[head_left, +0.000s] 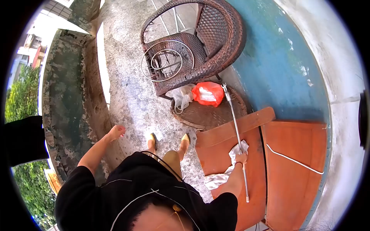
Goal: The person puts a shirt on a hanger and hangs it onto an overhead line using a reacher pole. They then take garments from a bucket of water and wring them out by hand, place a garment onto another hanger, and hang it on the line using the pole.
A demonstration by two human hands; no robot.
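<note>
My right hand is closed round a long metal pole with a forked tip at its far end, with a whitish cloth bunched at the grip and trailing to the left. Beneath the pole lie orange-brown boards. My left hand hangs in the air at the left, beside the low wall, its fingers curled; whether it holds anything is too small to make out.
A damaged wicker chair with wire rings stands ahead. Near it, a red bag and a clear bag rest on a round woven lid. A bent white rod lies on the right board.
</note>
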